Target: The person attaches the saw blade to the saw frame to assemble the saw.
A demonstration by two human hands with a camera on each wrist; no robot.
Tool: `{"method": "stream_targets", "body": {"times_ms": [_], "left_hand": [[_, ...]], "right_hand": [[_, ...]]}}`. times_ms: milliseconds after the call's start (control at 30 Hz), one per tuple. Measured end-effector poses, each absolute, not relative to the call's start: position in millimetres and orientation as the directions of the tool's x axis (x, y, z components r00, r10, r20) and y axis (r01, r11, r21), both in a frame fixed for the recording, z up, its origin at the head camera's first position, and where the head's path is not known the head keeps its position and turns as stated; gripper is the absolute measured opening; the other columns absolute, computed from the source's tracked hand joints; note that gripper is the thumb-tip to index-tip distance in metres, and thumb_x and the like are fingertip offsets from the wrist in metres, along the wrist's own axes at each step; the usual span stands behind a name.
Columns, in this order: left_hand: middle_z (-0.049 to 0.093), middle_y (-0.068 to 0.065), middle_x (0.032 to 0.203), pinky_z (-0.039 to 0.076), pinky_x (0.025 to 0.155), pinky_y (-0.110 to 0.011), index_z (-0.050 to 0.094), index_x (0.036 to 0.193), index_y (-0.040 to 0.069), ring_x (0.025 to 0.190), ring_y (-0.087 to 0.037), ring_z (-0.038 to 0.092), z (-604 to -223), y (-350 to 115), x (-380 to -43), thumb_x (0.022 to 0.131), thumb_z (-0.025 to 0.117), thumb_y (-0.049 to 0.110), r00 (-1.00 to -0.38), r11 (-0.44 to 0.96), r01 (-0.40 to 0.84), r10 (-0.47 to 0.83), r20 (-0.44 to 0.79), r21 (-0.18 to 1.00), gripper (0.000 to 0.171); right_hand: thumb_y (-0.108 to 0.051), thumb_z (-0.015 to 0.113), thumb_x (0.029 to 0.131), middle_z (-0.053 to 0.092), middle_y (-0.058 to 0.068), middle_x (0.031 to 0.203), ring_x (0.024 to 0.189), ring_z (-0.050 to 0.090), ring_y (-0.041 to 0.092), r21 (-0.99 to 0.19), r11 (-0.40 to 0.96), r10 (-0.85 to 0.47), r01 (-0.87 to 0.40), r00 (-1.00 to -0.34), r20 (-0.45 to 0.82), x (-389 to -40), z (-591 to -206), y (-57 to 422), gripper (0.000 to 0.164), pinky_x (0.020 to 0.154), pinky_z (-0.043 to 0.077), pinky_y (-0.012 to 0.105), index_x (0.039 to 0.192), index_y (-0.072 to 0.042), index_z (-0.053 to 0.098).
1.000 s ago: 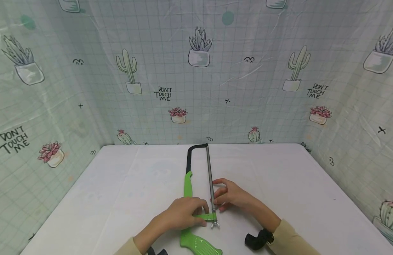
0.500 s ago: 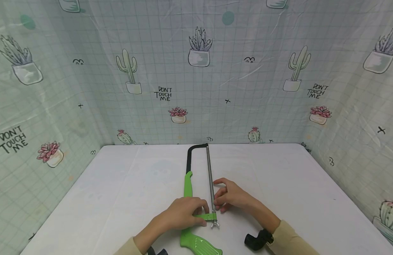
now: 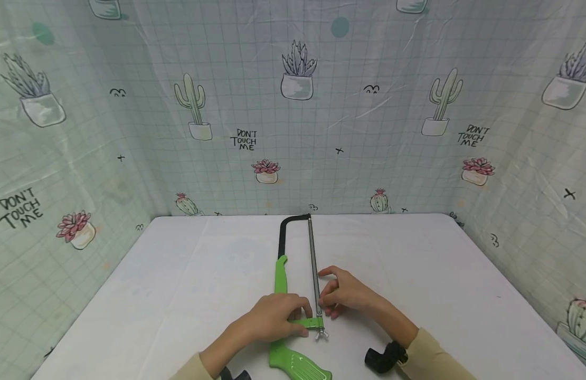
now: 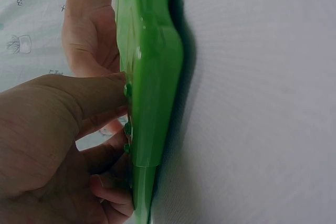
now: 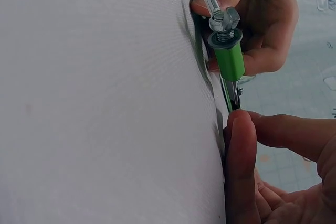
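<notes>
Saw (image 3: pixel 281 277), one: flat on the white table (image 3: pixel 202 274), bow (image 3: pixel 282 240) towards twelve o'clock, handle (image 3: pixel 300 364) towards six, blade (image 3: pixel 313 248) along its three-o'clock side. Left hand (image 3: pixel 276 316), in from eight: thumb and fingers bent about the crossbar (image 3: pixel 313 323), gripping it, presumably to steady the frame. Right hand (image 3: pixel 347 291), in from four: thumb and finger nearly closed on the blade's lower end, seemingly pinching it in line; the fingertips partly hide the contact. Materials: glossy green frame, ribbed handle; dark, angular bow; slim grey metal blade; shiny two-winged wing nut (image 5: pixel 223 20) on a threaded stem.
</notes>
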State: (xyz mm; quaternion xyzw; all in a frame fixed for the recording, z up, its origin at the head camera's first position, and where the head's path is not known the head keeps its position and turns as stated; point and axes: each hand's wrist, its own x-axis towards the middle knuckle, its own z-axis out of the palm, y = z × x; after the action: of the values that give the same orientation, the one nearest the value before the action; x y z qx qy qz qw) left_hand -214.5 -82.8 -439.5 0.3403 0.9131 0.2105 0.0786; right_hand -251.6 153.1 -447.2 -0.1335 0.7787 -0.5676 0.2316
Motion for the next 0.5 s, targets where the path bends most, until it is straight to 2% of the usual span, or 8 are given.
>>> {"method": "stream_targets", "body": {"times_ms": [100, 267, 367, 500], "left_hand": [[0.059, 0.019, 0.083, 0.042, 0.067, -0.022, 0.071, 0.104, 0.031, 0.075, 0.002, 0.051, -439.2, -82.6, -215.2, 0.085, 0.082, 0.042, -0.757, 0.681, 0.585, 0.653, -0.005, 0.442, 0.024], [0.060, 0.019, 0.083, 0.042, 0.068, -0.023, 0.072, 0.104, 0.031, 0.076, 0.002, 0.051, -440.6, -83.1, -214.6, 0.084, 0.083, 0.042, -0.762, 0.689, 0.577, 0.647, -0.013, 0.438, 0.025], [0.059, 0.020, 0.082, 0.042, 0.068, -0.022, 0.072, 0.104, 0.032, 0.076, 0.002, 0.051, -442.4, -82.9, -214.0, 0.084, 0.083, 0.042, -0.762, 0.687, 0.577, 0.647, -0.012, 0.442, 0.025], [0.058, 0.020, 0.080, 0.042, 0.066, -0.022, 0.072, 0.104, 0.032, 0.073, 0.002, 0.051, -442.3, -82.4, -213.3, 0.084, 0.083, 0.042, -0.764, 0.687, 0.576, 0.645, -0.006, 0.442, 0.025]], "right_hand": [[-0.002, 0.072, 0.086, 0.073, 0.011, 0.089, 0.064, 0.068, 0.016, -0.940, 0.334, -0.462, 0.062, -0.859, -0.221, -251.9, -445.6, 154.4, 0.073, 0.059, 0.059, 0.034, 0.147, 0.008, 0.033], [-0.020, 0.073, 0.093, 0.073, 0.010, 0.090, 0.062, 0.070, 0.017, -0.923, 0.379, -0.468, 0.068, -0.846, -0.255, -249.2, -443.6, 157.2, 0.062, 0.060, 0.059, 0.034, 0.140, 0.005, 0.040], [-0.028, 0.070, 0.096, 0.074, 0.010, 0.087, 0.060, 0.070, 0.016, -0.910, 0.406, -0.492, 0.078, -0.821, -0.290, -245.9, -442.2, 160.5, 0.052, 0.059, 0.059, 0.032, 0.130, 0.003, 0.046], [-0.031, 0.065, 0.099, 0.073, 0.010, 0.078, 0.056, 0.068, 0.014, -0.909, 0.407, -0.555, 0.093, -0.765, -0.327, -241.3, -442.5, 167.0, 0.038, 0.054, 0.058, 0.029, 0.114, 0.002, 0.056]]}}
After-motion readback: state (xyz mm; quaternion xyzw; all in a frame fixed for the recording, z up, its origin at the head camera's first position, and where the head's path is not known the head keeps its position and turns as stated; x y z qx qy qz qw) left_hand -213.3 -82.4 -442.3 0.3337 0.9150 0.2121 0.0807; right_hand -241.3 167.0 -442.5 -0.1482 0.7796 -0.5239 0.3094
